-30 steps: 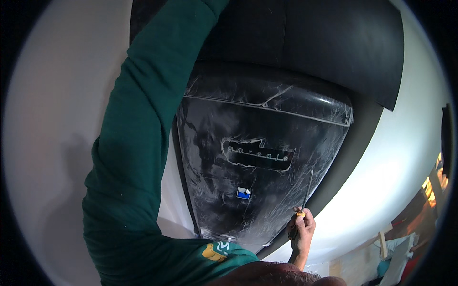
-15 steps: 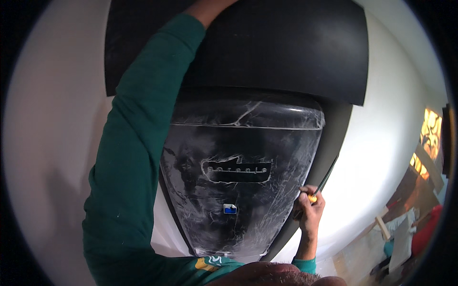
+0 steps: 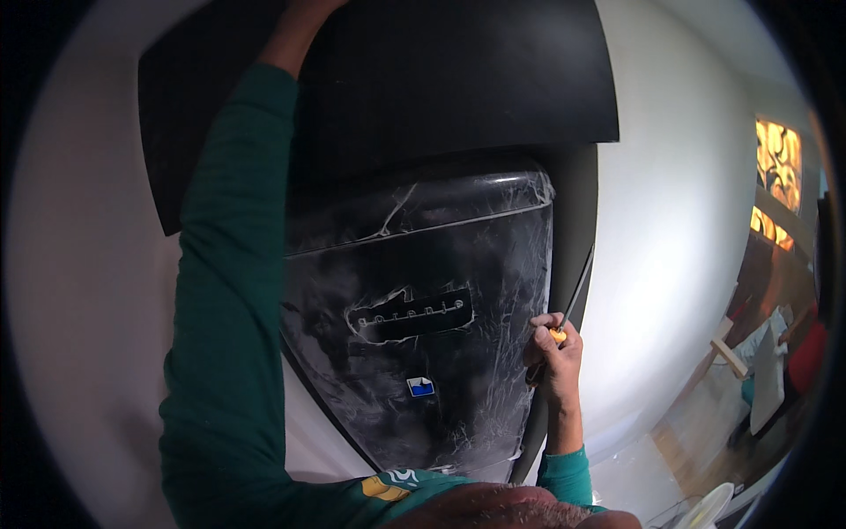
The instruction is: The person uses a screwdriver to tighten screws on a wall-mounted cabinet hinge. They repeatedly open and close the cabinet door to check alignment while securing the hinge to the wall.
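My right hand (image 3: pixel 559 353) is closed around the handle of a long screwdriver (image 3: pixel 577 293), beside the right edge of the black fridge. The handle is yellow and dark, and the thin shaft points up toward the edge of the dark side panel (image 3: pixel 571 212). Cloudy, wrinkled plastic film covers much of the black fridge (image 3: pixel 423 291). High up, my left arm reaches to the wide black board (image 3: pixel 458 70) above the fridge. Only the wrist and a bit of my left hand (image 3: pixel 308 16) show at the top edge; its fingers are out of sight.
White walls (image 3: pixel 670 220) stand on both sides of the fridge niche. Off to the right, wooden pieces (image 3: pixel 730 360), a pale board (image 3: pixel 768 388) and other items lie on the floor. A patterned, lit pane (image 3: pixel 778 167) shows beyond. A white round rim (image 3: pixel 709 511) appears at lower right.
The view has turned and shifted, so the board and fridge now sit further left and tilted. My right hand still grips the screwdriver beside the fridge; my left arm stays raised.
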`<act>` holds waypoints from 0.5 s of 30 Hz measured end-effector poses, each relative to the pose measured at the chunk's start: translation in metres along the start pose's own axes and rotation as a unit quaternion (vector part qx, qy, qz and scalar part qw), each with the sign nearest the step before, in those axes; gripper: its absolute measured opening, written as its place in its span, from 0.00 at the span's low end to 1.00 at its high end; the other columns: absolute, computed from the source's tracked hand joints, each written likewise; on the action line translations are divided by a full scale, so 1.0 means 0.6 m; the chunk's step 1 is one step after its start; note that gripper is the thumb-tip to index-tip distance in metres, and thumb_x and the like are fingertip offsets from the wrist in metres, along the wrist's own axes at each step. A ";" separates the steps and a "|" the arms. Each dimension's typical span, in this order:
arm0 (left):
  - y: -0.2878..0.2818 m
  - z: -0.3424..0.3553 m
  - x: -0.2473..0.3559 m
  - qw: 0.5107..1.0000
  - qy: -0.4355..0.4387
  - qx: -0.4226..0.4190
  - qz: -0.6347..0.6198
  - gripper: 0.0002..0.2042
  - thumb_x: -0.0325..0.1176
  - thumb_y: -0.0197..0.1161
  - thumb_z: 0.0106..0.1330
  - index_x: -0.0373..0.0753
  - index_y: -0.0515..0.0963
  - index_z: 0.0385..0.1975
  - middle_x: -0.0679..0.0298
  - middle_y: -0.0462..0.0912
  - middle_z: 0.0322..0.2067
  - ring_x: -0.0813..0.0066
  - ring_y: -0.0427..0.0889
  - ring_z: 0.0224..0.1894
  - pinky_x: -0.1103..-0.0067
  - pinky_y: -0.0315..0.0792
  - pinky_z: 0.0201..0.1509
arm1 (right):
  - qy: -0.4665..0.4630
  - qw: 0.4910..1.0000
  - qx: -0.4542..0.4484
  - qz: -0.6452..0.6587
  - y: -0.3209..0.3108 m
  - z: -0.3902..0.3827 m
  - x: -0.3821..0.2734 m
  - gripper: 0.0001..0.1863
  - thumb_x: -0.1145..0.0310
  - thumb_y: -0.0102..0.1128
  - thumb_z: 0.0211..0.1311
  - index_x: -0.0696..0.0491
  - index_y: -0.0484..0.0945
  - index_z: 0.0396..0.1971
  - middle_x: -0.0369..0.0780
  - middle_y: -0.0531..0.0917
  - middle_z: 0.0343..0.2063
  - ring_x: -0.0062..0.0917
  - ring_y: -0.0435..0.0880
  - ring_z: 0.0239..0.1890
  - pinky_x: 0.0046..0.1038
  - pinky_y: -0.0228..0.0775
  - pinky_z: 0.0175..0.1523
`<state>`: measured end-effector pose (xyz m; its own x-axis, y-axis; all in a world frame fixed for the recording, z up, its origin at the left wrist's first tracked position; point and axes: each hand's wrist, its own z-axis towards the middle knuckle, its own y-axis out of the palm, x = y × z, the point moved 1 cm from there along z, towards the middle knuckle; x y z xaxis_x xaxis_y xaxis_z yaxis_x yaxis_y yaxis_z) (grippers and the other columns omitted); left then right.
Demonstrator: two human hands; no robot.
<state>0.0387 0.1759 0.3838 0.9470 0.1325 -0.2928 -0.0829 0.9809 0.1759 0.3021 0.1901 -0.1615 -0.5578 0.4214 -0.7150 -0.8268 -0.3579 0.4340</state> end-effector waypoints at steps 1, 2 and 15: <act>0.009 -0.002 0.001 1.000 0.013 0.020 0.005 0.21 0.38 0.51 0.75 0.25 0.79 0.54 0.40 0.80 0.56 0.40 0.74 0.61 0.54 0.67 0.68 | -0.008 1.000 0.009 -0.008 -0.008 0.001 0.000 0.14 0.61 0.71 0.69 0.56 0.81 0.43 0.29 0.76 0.22 0.13 0.75 0.21 0.18 0.68 0.26; 0.025 -0.010 0.000 0.999 0.026 0.039 0.010 0.21 0.38 0.51 0.75 0.25 0.79 0.54 0.40 0.80 0.55 0.40 0.74 0.61 0.54 0.67 0.68 | -0.016 1.000 0.018 -0.015 -0.016 0.000 -0.001 0.14 0.61 0.71 0.69 0.56 0.81 0.42 0.29 0.76 0.22 0.13 0.75 0.20 0.18 0.68 0.26; 0.012 0.007 0.112 0.995 0.064 -0.072 0.039 0.28 0.49 0.52 0.78 0.22 0.82 0.48 0.38 0.82 0.53 0.40 0.79 0.55 0.55 0.70 0.65 | 0.060 0.995 0.041 -0.064 -0.052 -0.046 -0.028 0.15 0.59 0.69 0.69 0.56 0.81 0.41 0.29 0.77 0.25 0.11 0.74 0.23 0.18 0.66 0.28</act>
<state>0.1031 0.1910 0.3696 0.8894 0.2168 -0.4024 -0.2068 0.9760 0.0688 0.3392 0.1711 -0.1785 -0.4390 0.3545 -0.8256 -0.8963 -0.2365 0.3750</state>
